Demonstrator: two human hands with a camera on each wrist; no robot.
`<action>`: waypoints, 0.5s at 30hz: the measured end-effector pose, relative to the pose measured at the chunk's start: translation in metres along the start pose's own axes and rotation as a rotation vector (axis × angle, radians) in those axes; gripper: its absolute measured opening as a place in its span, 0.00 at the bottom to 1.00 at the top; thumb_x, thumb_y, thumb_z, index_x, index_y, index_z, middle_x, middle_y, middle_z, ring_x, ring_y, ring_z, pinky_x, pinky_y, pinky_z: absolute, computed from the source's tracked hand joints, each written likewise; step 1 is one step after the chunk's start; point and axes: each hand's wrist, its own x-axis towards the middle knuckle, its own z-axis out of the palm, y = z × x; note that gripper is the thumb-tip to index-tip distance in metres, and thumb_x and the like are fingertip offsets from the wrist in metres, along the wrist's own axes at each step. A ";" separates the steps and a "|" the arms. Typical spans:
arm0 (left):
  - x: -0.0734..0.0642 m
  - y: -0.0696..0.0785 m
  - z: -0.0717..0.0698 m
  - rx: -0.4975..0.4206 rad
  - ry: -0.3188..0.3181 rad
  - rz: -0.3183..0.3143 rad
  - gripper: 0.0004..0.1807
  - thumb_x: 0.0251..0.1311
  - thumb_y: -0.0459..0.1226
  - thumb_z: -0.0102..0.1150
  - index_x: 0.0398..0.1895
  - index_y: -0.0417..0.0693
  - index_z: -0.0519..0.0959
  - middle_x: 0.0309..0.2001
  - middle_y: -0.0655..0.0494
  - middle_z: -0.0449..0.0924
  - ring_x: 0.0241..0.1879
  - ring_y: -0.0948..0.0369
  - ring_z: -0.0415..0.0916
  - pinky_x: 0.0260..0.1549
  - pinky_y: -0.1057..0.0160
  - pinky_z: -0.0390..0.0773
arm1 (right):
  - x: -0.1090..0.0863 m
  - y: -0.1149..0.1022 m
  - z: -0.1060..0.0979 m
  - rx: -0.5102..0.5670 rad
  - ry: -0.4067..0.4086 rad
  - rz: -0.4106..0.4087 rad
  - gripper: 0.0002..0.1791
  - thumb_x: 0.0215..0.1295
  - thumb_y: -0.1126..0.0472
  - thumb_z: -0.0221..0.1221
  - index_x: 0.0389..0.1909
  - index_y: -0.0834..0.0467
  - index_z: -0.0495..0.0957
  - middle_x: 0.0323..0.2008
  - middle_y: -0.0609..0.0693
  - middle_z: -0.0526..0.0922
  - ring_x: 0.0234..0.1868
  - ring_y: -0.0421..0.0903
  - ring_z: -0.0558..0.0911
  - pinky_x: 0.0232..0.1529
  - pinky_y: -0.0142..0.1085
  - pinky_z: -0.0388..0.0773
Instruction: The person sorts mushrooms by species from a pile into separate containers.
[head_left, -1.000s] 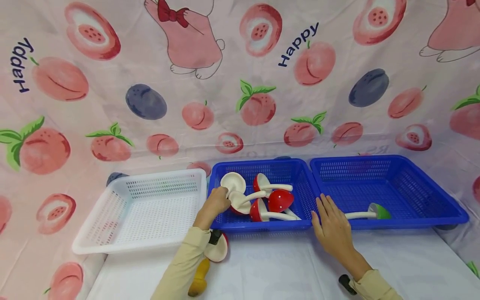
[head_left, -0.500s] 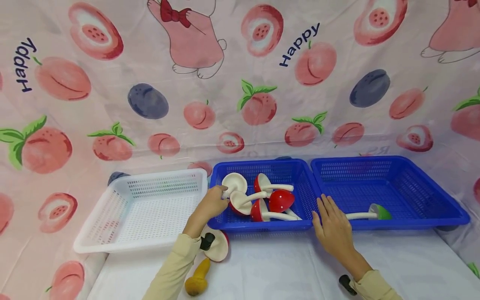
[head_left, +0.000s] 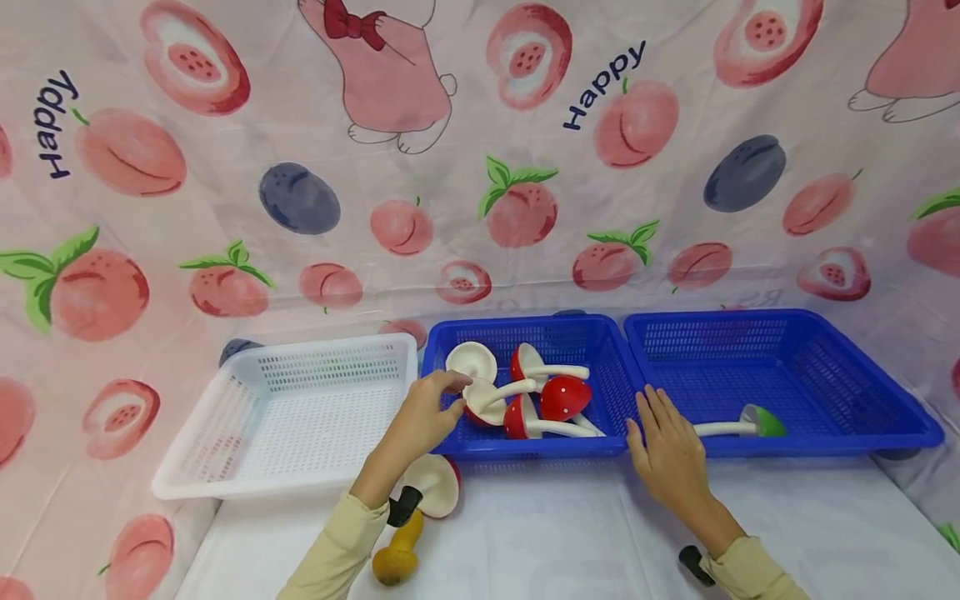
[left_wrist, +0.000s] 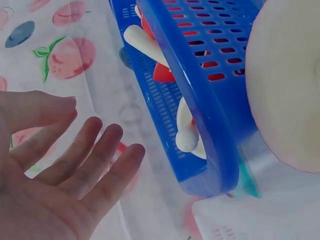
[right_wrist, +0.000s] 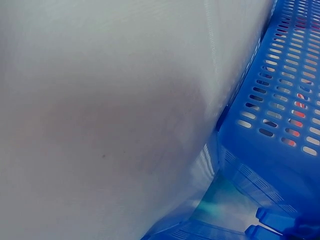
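Observation:
My left hand (head_left: 427,414) hovers over the near left corner of the middle blue basket (head_left: 525,451); the left wrist view shows its fingers (left_wrist: 112,175) spread, holding nothing. Inside that basket are several toy mushrooms with red caps and white stems. Nearest the hand are an upturned mushroom (head_left: 471,360) with its pale underside showing and another mushroom (head_left: 487,404) lying beside it. My right hand (head_left: 670,450) rests with extended fingers at the near rims, where the middle basket meets the right blue basket (head_left: 825,446). A green-capped toy mushroom (head_left: 761,421) lies in the right basket.
A white basket (head_left: 300,354) stands at the left. On the white cloth in front lie a red-edged mushroom cap (head_left: 438,487), its pale underside up, and a yellow mushroom (head_left: 397,560), both near the left forearm. A fruit-printed cloth (head_left: 420,175) hangs behind the baskets.
My left hand has drawn its fingers off the upturned mushroom at the basket's left and spread them. The right hand keeps its place.

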 end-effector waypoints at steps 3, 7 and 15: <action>-0.007 0.004 -0.003 -0.021 0.011 0.012 0.14 0.55 0.26 0.60 0.46 0.40 0.80 0.42 0.49 0.80 0.43 0.53 0.76 0.45 0.53 0.78 | 0.001 -0.001 -0.001 -0.002 -0.011 0.010 0.26 0.65 0.57 0.51 0.58 0.72 0.70 0.61 0.67 0.70 0.63 0.64 0.66 0.54 0.63 0.68; -0.016 0.006 -0.008 -0.024 0.026 0.015 0.13 0.54 0.26 0.61 0.45 0.40 0.81 0.42 0.49 0.80 0.42 0.53 0.76 0.43 0.54 0.79 | 0.002 -0.001 -0.001 -0.006 -0.023 0.012 0.27 0.65 0.57 0.51 0.59 0.72 0.70 0.61 0.67 0.69 0.63 0.64 0.66 0.54 0.64 0.67; -0.035 0.010 -0.017 0.010 0.024 0.014 0.13 0.52 0.26 0.63 0.42 0.43 0.82 0.41 0.53 0.80 0.40 0.59 0.76 0.40 0.56 0.79 | 0.002 0.000 -0.001 -0.006 -0.035 0.020 0.27 0.65 0.57 0.51 0.59 0.71 0.70 0.61 0.66 0.69 0.63 0.64 0.66 0.54 0.63 0.67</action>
